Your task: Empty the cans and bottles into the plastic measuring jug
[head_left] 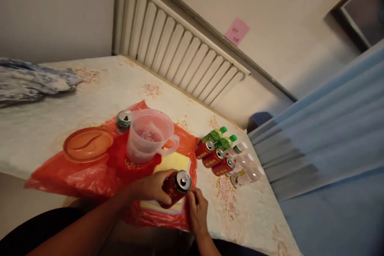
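My left hand (157, 188) is wrapped around a dark red soda can (177, 192), tilted so its silver top with the pull tab faces me. Beside the can's right side is my right hand (198, 210), its fingers curled in; whether anything is between them is hidden. The can is over a yellow sheet (172, 160) with a pale purple border, lying on a red plastic bag (87, 180). Behind it stands a translucent plastic pitcher (144, 144) with a handle. A green and silver can (123, 121) and an orange oval lid or dish (88, 145) are to its left.
Several red cans (213, 159), green-capped bottles (225, 143) and clear bottles (246, 164) stand grouped at the right on the flowered tablecloth (151, 90). A patterned cloth (36, 82) lies far left. A radiator (171, 36) borders the table's back; a blue curtain (324, 136) hangs right.
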`<state>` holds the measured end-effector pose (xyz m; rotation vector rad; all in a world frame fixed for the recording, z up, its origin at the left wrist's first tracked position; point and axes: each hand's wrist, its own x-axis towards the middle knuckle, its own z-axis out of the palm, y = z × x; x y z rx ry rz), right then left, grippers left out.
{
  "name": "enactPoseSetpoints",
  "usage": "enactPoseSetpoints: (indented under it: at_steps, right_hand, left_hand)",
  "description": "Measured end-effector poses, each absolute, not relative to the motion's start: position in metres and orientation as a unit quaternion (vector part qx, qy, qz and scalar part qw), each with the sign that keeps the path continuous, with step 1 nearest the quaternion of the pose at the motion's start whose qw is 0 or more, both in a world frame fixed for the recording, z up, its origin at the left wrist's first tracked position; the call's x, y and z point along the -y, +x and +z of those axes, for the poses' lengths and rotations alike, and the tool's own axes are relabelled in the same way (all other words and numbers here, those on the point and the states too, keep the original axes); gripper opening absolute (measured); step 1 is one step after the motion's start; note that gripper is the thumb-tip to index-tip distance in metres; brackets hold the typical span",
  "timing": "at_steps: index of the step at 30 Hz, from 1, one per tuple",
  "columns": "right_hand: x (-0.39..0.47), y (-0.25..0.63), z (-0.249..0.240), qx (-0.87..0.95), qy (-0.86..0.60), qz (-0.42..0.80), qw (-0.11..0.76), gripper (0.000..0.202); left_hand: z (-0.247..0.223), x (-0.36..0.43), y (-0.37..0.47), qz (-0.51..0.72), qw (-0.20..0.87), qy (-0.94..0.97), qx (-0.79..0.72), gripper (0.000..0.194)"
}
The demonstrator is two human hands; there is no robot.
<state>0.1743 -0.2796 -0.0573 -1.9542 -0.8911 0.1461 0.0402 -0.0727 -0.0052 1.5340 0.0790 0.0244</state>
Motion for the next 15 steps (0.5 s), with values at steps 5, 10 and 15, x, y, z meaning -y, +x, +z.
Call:
enactPoseSetpoints:
  at_steps: [5,10,15]
  right_hand:
    - [0.233,0.193,-0.003,0.298,-0.756,0.097,0.575,0.034]
    - [0.167,0.19,0.047,0.377,-0.668,0.189,0.614,0.04]
    - [0.124,0.176,0.058,0.473,-0.622,0.279,0.558,0.04]
  left_hand:
    - [-0.01,0.068,0.03,0.017,0.712,0.702,-0.011,0.079]
    - [0.0,0.062,0.018,-0.005,0.701,0.713,-0.002,0.077]
    - [0.003,0.056,0.012,-0.011,0.69,0.724,0.005,0.076]
